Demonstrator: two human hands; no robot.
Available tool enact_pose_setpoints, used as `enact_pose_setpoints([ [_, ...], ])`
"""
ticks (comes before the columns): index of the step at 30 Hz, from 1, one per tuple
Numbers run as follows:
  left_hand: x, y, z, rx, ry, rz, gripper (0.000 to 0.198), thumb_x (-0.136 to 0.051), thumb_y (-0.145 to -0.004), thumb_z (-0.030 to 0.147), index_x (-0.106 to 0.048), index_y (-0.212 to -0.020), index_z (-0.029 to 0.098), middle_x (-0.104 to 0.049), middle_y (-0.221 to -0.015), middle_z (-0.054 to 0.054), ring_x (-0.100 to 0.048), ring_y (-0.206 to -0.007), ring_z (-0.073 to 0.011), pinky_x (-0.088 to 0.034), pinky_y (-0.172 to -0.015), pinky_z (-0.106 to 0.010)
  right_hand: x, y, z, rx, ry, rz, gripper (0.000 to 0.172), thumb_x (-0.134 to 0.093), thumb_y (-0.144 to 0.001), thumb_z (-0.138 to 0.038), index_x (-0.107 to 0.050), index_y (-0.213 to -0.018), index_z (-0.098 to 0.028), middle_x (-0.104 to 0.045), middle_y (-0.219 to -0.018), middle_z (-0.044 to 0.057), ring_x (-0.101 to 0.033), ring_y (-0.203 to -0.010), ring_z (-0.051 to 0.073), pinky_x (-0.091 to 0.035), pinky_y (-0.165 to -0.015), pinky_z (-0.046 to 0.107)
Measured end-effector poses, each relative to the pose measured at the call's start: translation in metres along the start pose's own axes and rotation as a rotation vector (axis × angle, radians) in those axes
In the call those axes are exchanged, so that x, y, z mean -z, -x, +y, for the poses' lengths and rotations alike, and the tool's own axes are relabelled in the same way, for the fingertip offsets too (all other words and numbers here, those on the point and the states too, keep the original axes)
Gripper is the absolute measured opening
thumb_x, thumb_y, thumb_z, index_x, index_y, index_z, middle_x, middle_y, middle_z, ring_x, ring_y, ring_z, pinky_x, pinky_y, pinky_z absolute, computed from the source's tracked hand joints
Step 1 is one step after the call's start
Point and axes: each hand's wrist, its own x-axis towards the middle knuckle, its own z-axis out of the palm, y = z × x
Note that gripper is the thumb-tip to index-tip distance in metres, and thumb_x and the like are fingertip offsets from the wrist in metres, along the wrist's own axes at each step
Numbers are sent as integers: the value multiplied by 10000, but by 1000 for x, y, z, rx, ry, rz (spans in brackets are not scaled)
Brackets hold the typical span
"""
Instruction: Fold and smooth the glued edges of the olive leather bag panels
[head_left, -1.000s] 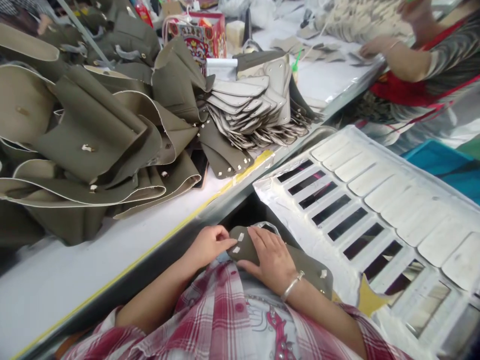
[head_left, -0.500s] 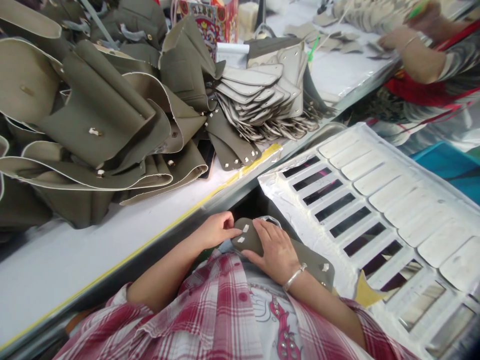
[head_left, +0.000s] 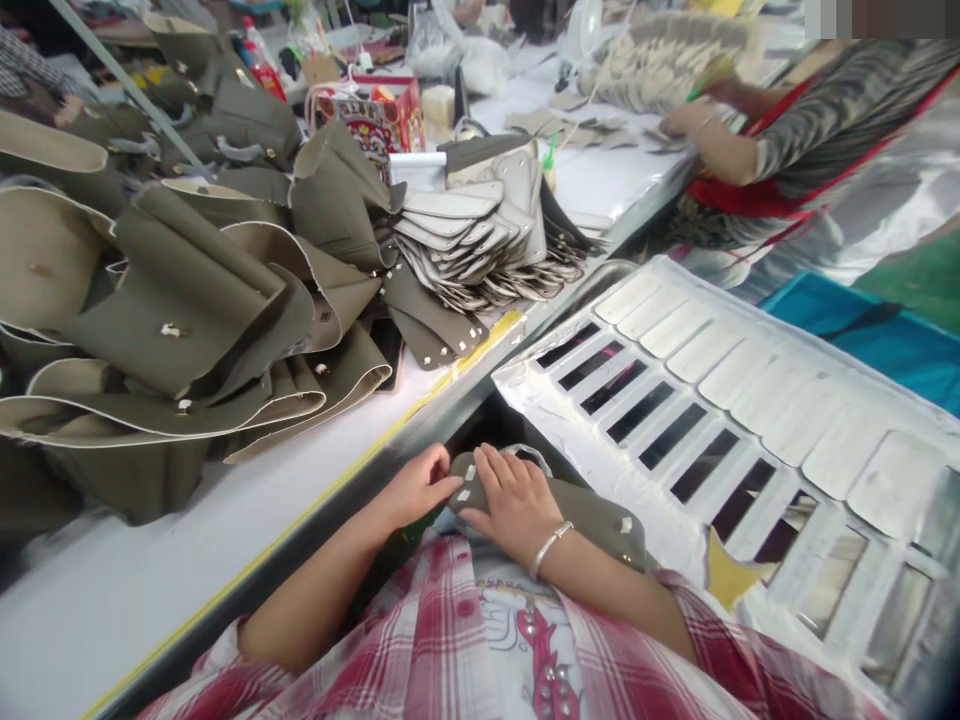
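Note:
An olive leather flap (head_left: 589, 515) with rounded ends and small white tabs lies low in front of my body. My right hand (head_left: 519, 500) rests flat over its left part, fingers stretched out and thumb apart. At the flap's left end, my left hand (head_left: 418, 487) has its fingers curled in, with the thumb reaching to the edge beside two white tabs (head_left: 466, 483). Whatever the curled fingers hold, if anything, is hidden. Similar olive flaps (head_left: 427, 315) with white tabs lie on the table edge ahead.
Olive bag bodies (head_left: 180, 310) are heaped on the white table (head_left: 247, 545) at left. Pale-backed flaps (head_left: 457, 230) are stacked beyond. On my right stands a white slatted rack (head_left: 592, 455) bearing pale pieces. A co-worker's hands (head_left: 712, 130) work at the back right.
The view has tilted up and turned slightly right, so more of the far table shows. My right hand lies slightly nearer the white tabs; my left hand stays at the flap's end.

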Motion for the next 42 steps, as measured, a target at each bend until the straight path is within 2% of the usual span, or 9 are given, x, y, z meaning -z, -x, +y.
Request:
enact_pose_setpoints([
  [4,13,-4,14,3,-142,-83,308,-614,-717,439,-494,-882,209,-568,-752,24,-543,-683,-154,-424,-622,-277,31,9,23,57,-180,-144,671,-436,-862,-510,-323,-1373,-89,-380,-1390,143,-374,-1241,262,-309,-1015,413],
  [6,16,-3,28,-54,-207,-80,458,-624,-709,456,-485,-1074,217,-607,-969,-35,-581,-873,-204,-454,-755,-328,50,26,44,47,-254,-165,689,-419,-863,-519,-305,-1375,-73,-406,-1367,156,-393,-1237,236,-327,-1017,374],
  [8,13,-1,44,-190,-295,-74,632,-632,-702,470,-404,-1238,225,-530,-1207,-84,-512,-1089,-241,-407,-914,-375,60,49,64,-4,-227,-109,795,-503,-793,-572,-297,-1376,-71,-406,-1356,177,-390,-1237,257,-324,-1019,392],
  [11,-5,-1,60,-443,-457,-187,850,-686,-634,504,-306,-1337,215,-399,-1366,-109,-363,-1252,-265,-280,-1047,-408,54,80,81,-22,-135,-66,920,-637,-662,-598,-322,-1362,-91,-416,-1340,181,-394,-1222,293,-323,-1007,433],
  [15,-32,-11,61,-587,-604,-294,876,-728,-577,492,-343,-1304,193,-446,-1322,-122,-390,-1222,-269,-218,-1069,-434,33,95,83,-13,-88,-31,861,-656,-660,-569,-370,-1328,-107,-441,-1310,174,-418,-1183,286,-325,-986,437],
  [26,-40,-18,61,-534,-655,-247,694,-703,-563,458,-444,-1137,166,-524,-1142,-112,-486,-1053,-284,-333,-934,-388,28,87,76,-54,-56,26,738,-684,-631,-481,-453,-1213,-91,-508,-1198,152,-471,-1069,279,-358,-910,403],
  [32,-45,-19,63,-515,-709,-235,704,-680,-572,473,-426,-1159,179,-504,-1158,-114,-471,-1054,-292,-316,-916,-390,26,78,70,-86,-14,7,795,-565,-680,-678,-462,-1198,-83,-543,-1123,169,-495,-1007,291,-369,-852,421],
  [36,-45,-19,64,-526,-703,-218,680,-637,-614,511,-430,-1157,158,-507,-1142,-129,-465,-1051,-299,-304,-922,-404,23,69,60,-230,58,16,564,-444,-836,-580,-479,-1185,-138,-565,-1083,127,-491,-987,276,-345,-836,407],
  [42,-46,-21,66,-496,-754,-234,666,-601,-661,520,-439,-1191,150,-522,-1167,-154,-458,-1066,-327,-291,-926,-437,23,53,47,-317,121,-21,360,-436,-874,-476,-538,-1036,-172,-579,-960,98,-500,-886,257,-340,-778,390],
])
